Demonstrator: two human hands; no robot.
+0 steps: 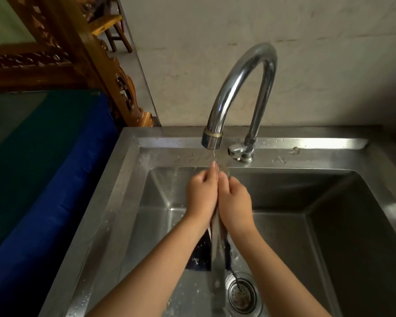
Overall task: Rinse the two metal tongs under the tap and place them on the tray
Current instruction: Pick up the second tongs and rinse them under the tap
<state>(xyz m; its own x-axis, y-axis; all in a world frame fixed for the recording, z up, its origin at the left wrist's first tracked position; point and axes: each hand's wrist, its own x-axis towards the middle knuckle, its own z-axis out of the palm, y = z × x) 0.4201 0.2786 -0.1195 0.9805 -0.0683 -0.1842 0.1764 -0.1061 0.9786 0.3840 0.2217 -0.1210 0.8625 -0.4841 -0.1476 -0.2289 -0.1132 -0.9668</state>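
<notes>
Under the curved chrome tap (242, 88), a thin stream of water falls onto my two hands. My left hand (202, 193) and my right hand (234, 200) press together around a long metal tong (216, 252), which hangs down between my wrists over the sink basin. The tong's upper end shows just above my fingertips, right below the spout. Both hands are closed on it. A second tong and a tray cannot be made out.
The steel sink (133, 179) has a round drain strainer (242, 294) at the bottom, and something dark (199, 257) lies on the basin floor under my arms. The tap handle (237, 151) sits on the back ledge. A blue and green cloth-covered surface (44, 168) lies left.
</notes>
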